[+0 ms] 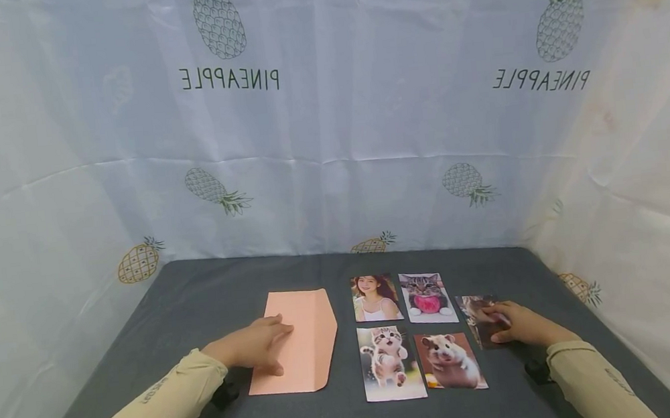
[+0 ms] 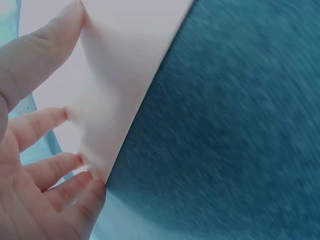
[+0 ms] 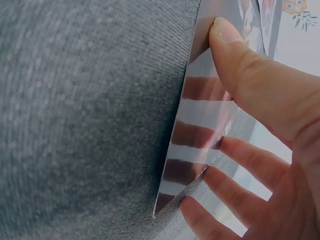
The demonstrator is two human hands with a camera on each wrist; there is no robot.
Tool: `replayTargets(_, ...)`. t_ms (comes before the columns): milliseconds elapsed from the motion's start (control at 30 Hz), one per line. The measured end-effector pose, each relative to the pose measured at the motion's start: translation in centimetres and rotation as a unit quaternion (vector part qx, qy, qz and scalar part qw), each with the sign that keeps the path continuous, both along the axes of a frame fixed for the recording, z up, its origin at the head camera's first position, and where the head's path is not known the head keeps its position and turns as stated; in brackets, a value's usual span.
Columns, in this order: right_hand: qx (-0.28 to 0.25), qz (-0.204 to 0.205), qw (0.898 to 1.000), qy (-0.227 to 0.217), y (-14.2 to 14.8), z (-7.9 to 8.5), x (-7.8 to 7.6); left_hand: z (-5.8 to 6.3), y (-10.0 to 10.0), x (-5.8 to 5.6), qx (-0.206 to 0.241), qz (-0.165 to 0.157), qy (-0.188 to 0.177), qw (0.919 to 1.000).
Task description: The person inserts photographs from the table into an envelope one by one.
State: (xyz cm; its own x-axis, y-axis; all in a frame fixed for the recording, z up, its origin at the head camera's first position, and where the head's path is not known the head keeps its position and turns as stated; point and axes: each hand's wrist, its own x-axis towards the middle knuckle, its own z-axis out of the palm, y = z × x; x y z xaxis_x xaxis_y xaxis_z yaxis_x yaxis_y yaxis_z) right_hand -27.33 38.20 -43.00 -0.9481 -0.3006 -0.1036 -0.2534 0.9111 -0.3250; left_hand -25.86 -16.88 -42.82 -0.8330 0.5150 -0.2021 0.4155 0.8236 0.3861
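My left hand point(image 1: 258, 345) rests on a pale peach envelope point(image 1: 292, 368), whose pointed flap lies unfolded to the right. In the left wrist view, the spread thumb and fingertips point(image 2: 67, 115) touch the envelope's surface point(image 2: 130, 55). At the right end of a group of photo cards, my right hand point(image 1: 528, 325) lies over a glossy card point(image 1: 472, 307); its picture is partly covered. Seen from the right wrist, the thumb and fairly straight fingers point(image 3: 255, 152) touch that card point(image 3: 200, 110), which mirrors them and lies flat on the dark cloth.
Between the hands lie a card of a person point(image 1: 374, 299), a cat card with a pink ball point(image 1: 428, 297), a kitten card point(image 1: 391, 365) and a hamster card point(image 1: 451, 362). Dark grey cloth point(image 1: 209, 288) covers the table. White pineapple-print curtains point(image 1: 361, 99) enclose it.
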Motion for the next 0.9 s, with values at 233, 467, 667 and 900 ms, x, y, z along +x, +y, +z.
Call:
replayTargets(233,-0.004,0.001,1.000,-0.002,0.1,-0.1,0.0,0.0,1.1,0.0,-0.006,-0.004,0.007,1.0000)
replayTargets(467,-0.003,0.005,1.000,0.000,0.1,-0.1,-0.1,0.0,2.0,0.0,-0.016,0.001,0.011,0.9998)
replayTargets(667,-0.004,0.015,1.000,0.007,0.1,-0.2,0.0,0.0,2.7,0.0,-0.016,-0.008,0.013,0.9998)
replayTargets(900,0.001,0.008,1.000,0.001,0.0,-0.1,0.0,-0.1,3.5,-0.2,-0.025,-0.015,0.026,0.9993)
